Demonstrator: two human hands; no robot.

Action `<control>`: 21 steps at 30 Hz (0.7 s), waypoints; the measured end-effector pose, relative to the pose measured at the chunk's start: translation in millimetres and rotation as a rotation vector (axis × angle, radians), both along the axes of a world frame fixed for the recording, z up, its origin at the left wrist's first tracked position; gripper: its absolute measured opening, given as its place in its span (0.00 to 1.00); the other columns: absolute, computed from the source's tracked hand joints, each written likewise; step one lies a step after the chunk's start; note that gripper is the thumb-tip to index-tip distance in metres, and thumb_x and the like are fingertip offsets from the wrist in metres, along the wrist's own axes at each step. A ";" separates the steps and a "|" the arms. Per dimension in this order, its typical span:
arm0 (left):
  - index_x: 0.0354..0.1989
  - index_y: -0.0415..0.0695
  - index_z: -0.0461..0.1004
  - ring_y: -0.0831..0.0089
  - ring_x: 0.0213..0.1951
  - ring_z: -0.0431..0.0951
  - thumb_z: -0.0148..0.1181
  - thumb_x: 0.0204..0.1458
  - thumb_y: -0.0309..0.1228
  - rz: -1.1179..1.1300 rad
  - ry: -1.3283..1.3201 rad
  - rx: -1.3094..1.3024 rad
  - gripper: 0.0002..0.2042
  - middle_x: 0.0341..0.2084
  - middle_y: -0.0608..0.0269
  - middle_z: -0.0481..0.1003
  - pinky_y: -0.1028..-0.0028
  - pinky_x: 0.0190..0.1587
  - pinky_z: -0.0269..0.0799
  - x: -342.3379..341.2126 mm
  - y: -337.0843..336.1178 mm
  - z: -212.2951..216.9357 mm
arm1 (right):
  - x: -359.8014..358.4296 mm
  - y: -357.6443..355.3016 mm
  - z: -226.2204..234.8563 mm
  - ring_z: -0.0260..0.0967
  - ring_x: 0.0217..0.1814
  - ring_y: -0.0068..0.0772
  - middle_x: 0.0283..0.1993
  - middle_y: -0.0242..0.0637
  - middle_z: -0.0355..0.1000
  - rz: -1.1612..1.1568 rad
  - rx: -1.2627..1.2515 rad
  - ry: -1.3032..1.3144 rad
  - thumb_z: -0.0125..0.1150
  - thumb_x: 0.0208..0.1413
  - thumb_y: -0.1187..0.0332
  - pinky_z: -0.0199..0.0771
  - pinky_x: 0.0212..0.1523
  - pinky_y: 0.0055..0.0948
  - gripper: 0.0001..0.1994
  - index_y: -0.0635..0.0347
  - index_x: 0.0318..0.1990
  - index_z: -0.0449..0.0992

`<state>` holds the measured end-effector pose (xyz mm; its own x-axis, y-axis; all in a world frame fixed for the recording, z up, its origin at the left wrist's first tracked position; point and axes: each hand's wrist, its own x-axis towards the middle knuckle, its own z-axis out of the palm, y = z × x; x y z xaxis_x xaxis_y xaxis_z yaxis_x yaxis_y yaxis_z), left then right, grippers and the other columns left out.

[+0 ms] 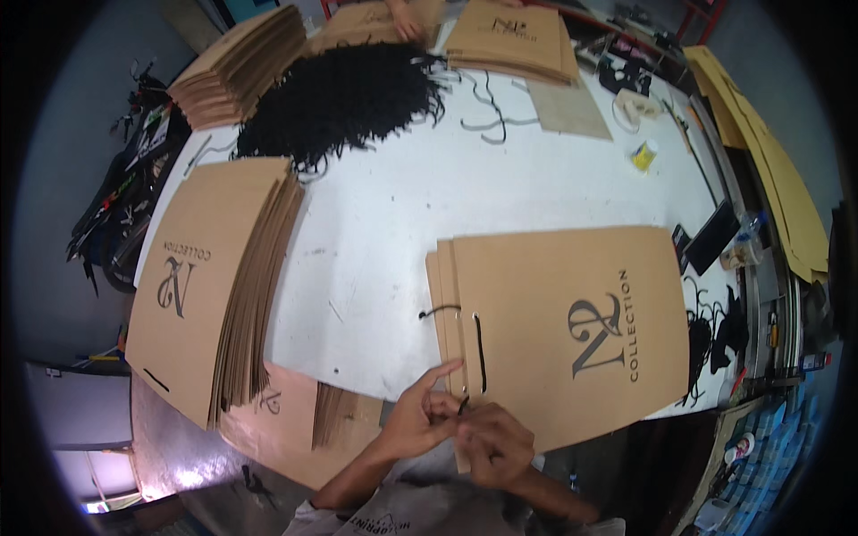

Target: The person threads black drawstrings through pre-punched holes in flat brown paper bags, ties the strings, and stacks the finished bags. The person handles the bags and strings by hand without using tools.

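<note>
A brown paper bag [527, 268] with a dark printed logo lies on top of a few others at the table's near right edge. Black cord [480, 353] runs through eyelets along the bag's left edge, and a knotted end [429, 314] sticks out to the left. At the lower eyelet, my left hand [418, 420] is closed, its fingertips pinching the cord beside the bag's edge. My right hand [496, 442] is closed against it, with fingers curled at the same short black end. The fingertips partly hide the cord there.
A tall stack of bags [210, 241] stands on the left, and another stack [241, 62] behind it. A big heap of black cords [344, 98] covers the far table. Another person's hand [407, 20] is beyond it. A phone [712, 237] and more cords [702, 348] lie right.
</note>
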<state>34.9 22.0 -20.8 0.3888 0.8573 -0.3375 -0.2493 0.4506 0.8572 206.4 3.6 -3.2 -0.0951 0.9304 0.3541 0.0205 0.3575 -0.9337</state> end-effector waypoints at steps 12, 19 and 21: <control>0.38 0.36 0.78 0.68 0.36 0.83 0.65 0.54 0.16 0.278 0.548 0.728 0.06 0.34 0.54 0.80 0.72 0.41 0.78 6.6 7.7 -1.3 | 20.7 31.7 -13.9 0.72 0.40 0.34 0.39 0.41 0.74 0.172 -0.248 -0.340 0.63 0.61 0.73 0.73 0.41 0.31 0.05 0.65 0.42 0.79; 0.44 0.40 0.85 0.73 0.39 0.82 0.68 0.54 0.16 0.188 0.413 0.652 0.10 0.38 0.58 0.81 0.77 0.42 0.77 12.0 9.1 -14.4 | 28.9 27.7 -30.6 0.69 0.40 0.20 0.40 0.29 0.73 0.166 -0.454 0.005 0.56 0.69 0.75 0.70 0.43 0.22 0.05 0.67 0.45 0.77; 0.43 0.42 0.85 0.74 0.40 0.82 0.68 0.54 0.17 0.266 0.417 0.667 0.10 0.38 0.58 0.81 0.77 0.42 0.77 18.2 7.1 -21.6 | 26.2 27.5 -29.1 0.69 0.38 0.19 0.40 0.28 0.73 0.182 -0.472 0.053 0.56 0.69 0.75 0.71 0.42 0.22 0.05 0.67 0.45 0.78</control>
<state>53.1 29.1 -42.4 0.1001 0.9741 0.2026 0.1217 -0.2141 0.9692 232.6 31.2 -32.3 -0.2637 0.9602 -0.0918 -0.0546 -0.1099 -0.9924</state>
